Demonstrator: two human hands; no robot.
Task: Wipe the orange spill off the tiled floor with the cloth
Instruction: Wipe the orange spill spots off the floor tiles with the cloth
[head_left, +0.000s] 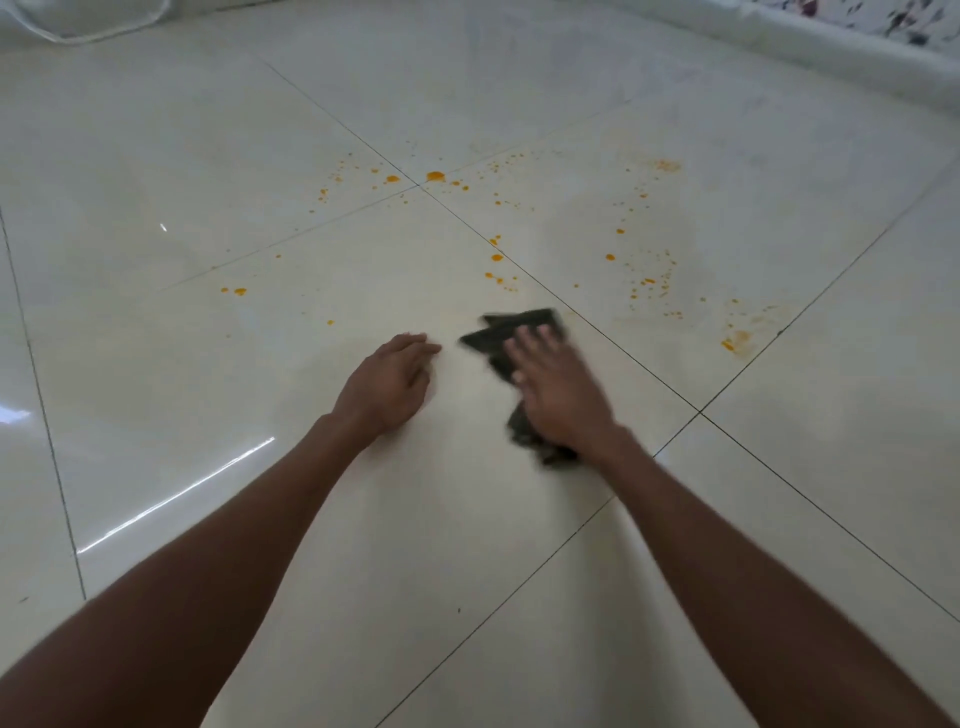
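Orange droplets of the spill (435, 176) lay scattered over the glossy cream tiled floor (208, 156)
The dark, crumpled cloth (511, 332) sat on the floor just short of them, pressed flat under the right hand (558, 387) with fingers extended; the left hand (389, 382) rested beside it, loosely curled, holding nothing

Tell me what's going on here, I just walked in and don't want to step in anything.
A person is wiping up an orange spill on the tiled floor. The right hand presses a dark cloth flat on the tile; the left hand rests on the floor beside it. Orange drops lie scattered beyond the cloth, not yet wiped.
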